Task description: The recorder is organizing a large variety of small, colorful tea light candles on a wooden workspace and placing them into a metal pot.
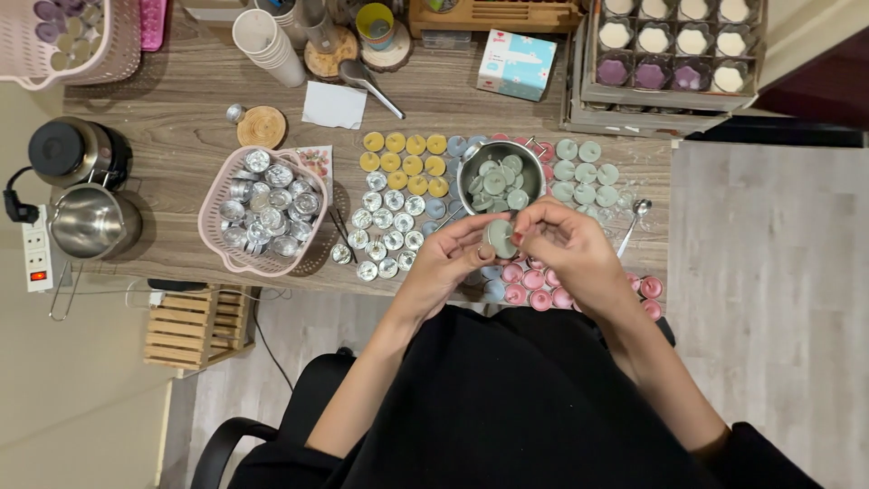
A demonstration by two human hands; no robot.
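Candle [499, 238], small, light and likely fragile, pinched at its rim by both hands' fingers [478, 252] near the surface's front edge.

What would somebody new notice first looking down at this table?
Both hands, left hand and right hand, meet at the table's near edge around a pale green wax disc. Just beyond stands a steel pot of similar discs, flanked by yellow candles and a pink basket of metal cups.

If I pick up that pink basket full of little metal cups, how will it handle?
The pink basket looks like thin perforated plastic, so it may flex. The metal cups, piled loosely to its rim, seem light but would probably shift, rattle and spill if tilted.
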